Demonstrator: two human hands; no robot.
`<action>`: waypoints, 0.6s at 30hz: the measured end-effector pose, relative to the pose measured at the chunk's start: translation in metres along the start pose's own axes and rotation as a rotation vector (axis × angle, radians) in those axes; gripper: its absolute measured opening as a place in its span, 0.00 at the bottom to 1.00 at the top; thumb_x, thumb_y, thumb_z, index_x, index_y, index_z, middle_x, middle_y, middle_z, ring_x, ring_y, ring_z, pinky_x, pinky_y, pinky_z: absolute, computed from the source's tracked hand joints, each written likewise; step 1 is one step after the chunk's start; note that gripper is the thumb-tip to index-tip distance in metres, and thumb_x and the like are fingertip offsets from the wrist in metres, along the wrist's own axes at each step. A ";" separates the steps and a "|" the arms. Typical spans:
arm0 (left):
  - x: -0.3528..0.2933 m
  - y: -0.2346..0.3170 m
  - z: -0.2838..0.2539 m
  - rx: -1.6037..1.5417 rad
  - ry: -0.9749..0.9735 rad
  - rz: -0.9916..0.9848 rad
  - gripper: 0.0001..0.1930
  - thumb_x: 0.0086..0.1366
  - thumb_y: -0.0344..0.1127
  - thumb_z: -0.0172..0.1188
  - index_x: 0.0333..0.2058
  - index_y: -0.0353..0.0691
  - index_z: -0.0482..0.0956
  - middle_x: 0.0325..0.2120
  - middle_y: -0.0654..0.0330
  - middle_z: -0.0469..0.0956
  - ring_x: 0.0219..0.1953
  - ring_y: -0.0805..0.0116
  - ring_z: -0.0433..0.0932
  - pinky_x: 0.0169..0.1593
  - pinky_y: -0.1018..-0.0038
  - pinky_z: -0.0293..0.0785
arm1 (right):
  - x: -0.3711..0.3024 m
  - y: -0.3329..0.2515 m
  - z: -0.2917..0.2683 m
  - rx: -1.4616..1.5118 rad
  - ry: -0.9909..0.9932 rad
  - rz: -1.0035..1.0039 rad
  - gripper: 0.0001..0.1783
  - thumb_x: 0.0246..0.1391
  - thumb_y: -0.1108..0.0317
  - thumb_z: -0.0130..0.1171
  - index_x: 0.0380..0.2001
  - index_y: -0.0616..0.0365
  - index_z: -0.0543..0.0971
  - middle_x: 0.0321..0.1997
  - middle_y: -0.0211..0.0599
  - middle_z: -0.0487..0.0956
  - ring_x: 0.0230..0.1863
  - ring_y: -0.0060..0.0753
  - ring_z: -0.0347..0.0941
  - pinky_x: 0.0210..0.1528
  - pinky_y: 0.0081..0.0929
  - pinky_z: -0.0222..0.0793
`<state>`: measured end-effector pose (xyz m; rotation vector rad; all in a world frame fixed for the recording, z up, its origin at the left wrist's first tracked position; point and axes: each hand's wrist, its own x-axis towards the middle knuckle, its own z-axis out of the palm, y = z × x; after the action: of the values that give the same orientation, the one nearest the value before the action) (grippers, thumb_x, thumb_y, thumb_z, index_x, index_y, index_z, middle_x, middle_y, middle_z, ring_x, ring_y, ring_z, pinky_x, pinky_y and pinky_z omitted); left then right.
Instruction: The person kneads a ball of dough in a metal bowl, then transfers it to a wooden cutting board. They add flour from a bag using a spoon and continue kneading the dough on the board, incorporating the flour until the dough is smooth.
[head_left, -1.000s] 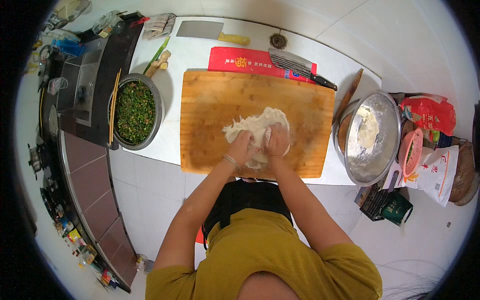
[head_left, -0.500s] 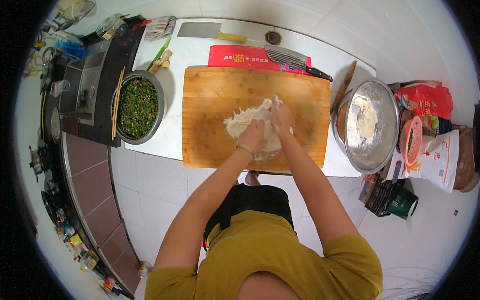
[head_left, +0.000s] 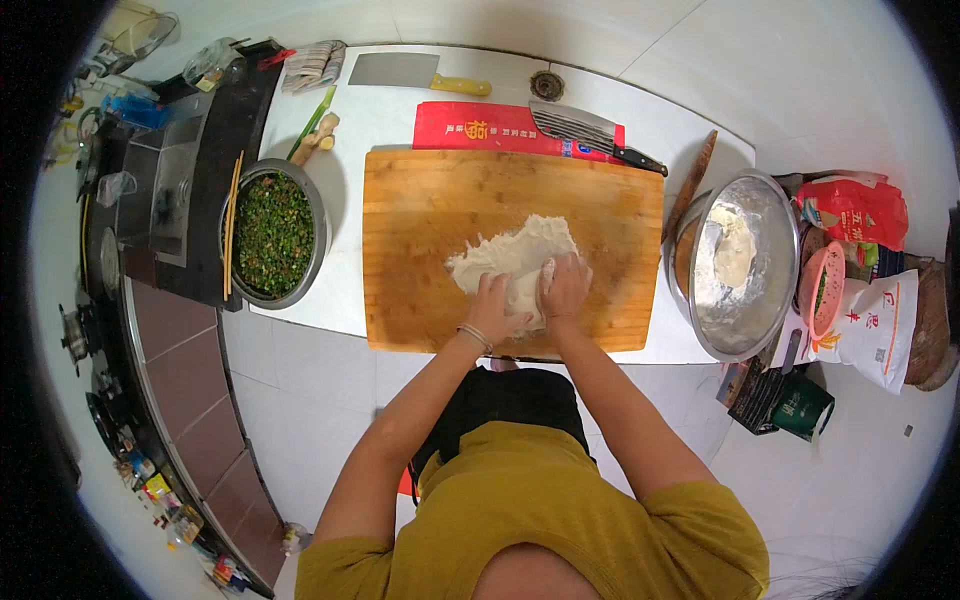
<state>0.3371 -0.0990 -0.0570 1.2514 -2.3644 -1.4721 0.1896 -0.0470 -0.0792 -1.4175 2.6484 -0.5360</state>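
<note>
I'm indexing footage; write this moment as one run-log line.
left hand: on floury pile; right hand: on same pile; underneath: wooden board; left of board: bowl of chopped greens; right of board: metal bowl

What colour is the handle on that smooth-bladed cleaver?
The cleaver handle is yellow, best seen in the head view.

1. The white counter (head_left: 380, 125) carries a wooden board (head_left: 430, 210) across its middle.
2. A flat red package (head_left: 460, 122) lies behind the board.
3. A yellow-handled cleaver (head_left: 400, 71) lies farther back.
4. Back left: ginger (head_left: 318, 138), a green stalk (head_left: 322, 107) and a striped cloth (head_left: 315, 66).
</note>
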 end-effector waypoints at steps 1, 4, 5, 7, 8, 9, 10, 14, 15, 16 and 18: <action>0.008 0.003 -0.003 -0.024 -0.032 -0.011 0.37 0.44 0.44 0.67 0.50 0.33 0.62 0.46 0.43 0.63 0.48 0.47 0.66 0.49 0.63 0.66 | 0.008 0.000 0.001 -0.021 -0.019 -0.005 0.12 0.45 0.60 0.51 0.31 0.56 0.74 0.34 0.43 0.71 0.43 0.45 0.65 0.45 0.43 0.57; 0.036 0.002 -0.004 0.020 -0.139 -0.023 0.36 0.43 0.45 0.66 0.49 0.32 0.63 0.46 0.41 0.64 0.49 0.47 0.66 0.50 0.64 0.67 | 0.026 -0.003 0.008 -0.052 0.067 -0.063 0.13 0.44 0.59 0.53 0.31 0.56 0.73 0.34 0.42 0.71 0.42 0.45 0.66 0.43 0.40 0.59; 0.046 0.001 -0.003 0.056 -0.173 -0.022 0.36 0.44 0.45 0.66 0.49 0.31 0.63 0.46 0.40 0.64 0.49 0.47 0.66 0.51 0.64 0.67 | 0.034 -0.002 0.012 -0.033 0.044 -0.070 0.13 0.44 0.59 0.53 0.30 0.56 0.74 0.34 0.42 0.72 0.41 0.45 0.66 0.42 0.39 0.60; 0.069 -0.004 0.002 0.122 -0.296 -0.079 0.39 0.44 0.49 0.64 0.50 0.29 0.62 0.46 0.40 0.65 0.49 0.47 0.66 0.51 0.64 0.66 | 0.049 0.001 0.020 0.002 0.000 -0.081 0.13 0.45 0.59 0.53 0.30 0.56 0.74 0.33 0.42 0.72 0.39 0.46 0.67 0.40 0.38 0.62; 0.079 -0.003 0.001 0.159 -0.355 -0.107 0.41 0.45 0.51 0.64 0.51 0.28 0.61 0.45 0.40 0.66 0.48 0.47 0.66 0.52 0.64 0.65 | 0.058 -0.001 0.022 -0.021 -0.005 -0.090 0.13 0.45 0.59 0.53 0.30 0.56 0.74 0.33 0.43 0.72 0.38 0.46 0.68 0.39 0.38 0.62; 0.086 -0.001 0.000 0.166 -0.372 -0.161 0.40 0.45 0.51 0.64 0.50 0.28 0.62 0.45 0.40 0.66 0.48 0.47 0.67 0.51 0.64 0.66 | 0.066 -0.002 0.024 -0.044 -0.010 -0.099 0.12 0.46 0.58 0.52 0.29 0.56 0.74 0.32 0.43 0.73 0.38 0.46 0.68 0.39 0.39 0.62; 0.093 0.004 -0.002 0.174 -0.385 -0.213 0.39 0.45 0.50 0.64 0.49 0.28 0.62 0.44 0.40 0.67 0.47 0.47 0.67 0.51 0.64 0.66 | 0.075 -0.004 0.025 -0.068 -0.011 -0.109 0.12 0.47 0.58 0.52 0.28 0.56 0.75 0.31 0.44 0.73 0.37 0.47 0.69 0.38 0.39 0.63; 0.081 0.006 0.005 0.142 -0.174 -0.145 0.32 0.46 0.47 0.65 0.44 0.31 0.63 0.43 0.42 0.66 0.44 0.47 0.70 0.47 0.63 0.68 | 0.085 -0.010 0.018 0.032 -0.009 -0.168 0.18 0.52 0.52 0.47 0.25 0.57 0.75 0.29 0.47 0.74 0.36 0.48 0.69 0.37 0.41 0.63; 0.070 0.007 0.008 0.144 -0.170 -0.147 0.31 0.46 0.45 0.65 0.43 0.33 0.63 0.43 0.43 0.65 0.43 0.47 0.71 0.45 0.62 0.70 | 0.079 -0.007 0.018 0.075 -0.038 -0.151 0.20 0.53 0.51 0.46 0.24 0.57 0.75 0.29 0.48 0.74 0.36 0.48 0.69 0.37 0.42 0.63; 0.053 0.020 0.004 0.150 -0.168 -0.146 0.30 0.45 0.43 0.65 0.42 0.35 0.62 0.44 0.45 0.65 0.42 0.47 0.72 0.43 0.60 0.71 | 0.076 -0.005 0.018 0.122 -0.063 -0.130 0.22 0.54 0.50 0.44 0.24 0.58 0.75 0.29 0.48 0.74 0.36 0.47 0.69 0.37 0.42 0.63; 0.020 0.032 0.011 0.177 -0.142 -0.126 0.27 0.45 0.41 0.65 0.40 0.38 0.61 0.44 0.48 0.63 0.40 0.46 0.73 0.40 0.58 0.72 | 0.076 -0.004 0.002 0.207 -0.216 0.246 0.24 0.54 0.48 0.42 0.25 0.58 0.76 0.29 0.49 0.75 0.37 0.48 0.70 0.38 0.43 0.64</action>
<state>0.3000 -0.0984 -0.0439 1.4024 -2.6030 -1.4585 0.1509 -0.1118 -0.0733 -1.0131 2.4641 -0.5735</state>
